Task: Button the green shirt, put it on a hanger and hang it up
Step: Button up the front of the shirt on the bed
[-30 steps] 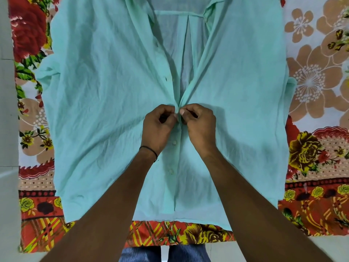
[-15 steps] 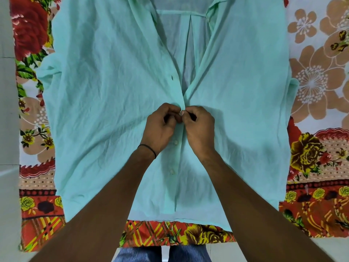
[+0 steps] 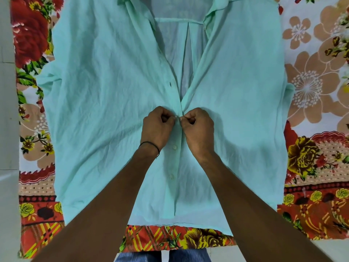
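The green shirt lies flat, front up, on a floral bedsheet, with 2 lower buttons fastened. The left hand and right hand each pinch a placket edge at mid-chest. The thin, limp cloth likely shifts easily, so the edges are best gripped close to the button.

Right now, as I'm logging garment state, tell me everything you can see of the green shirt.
The shirt is pale green, thin, creased cloth, lying flat, front up, on a floral sheet, collar far, hem near. Its two lower buttons are fastened; above them the front gapes in a V, showing the inside back. The left hand and right hand pinch the front edges where the V starts.
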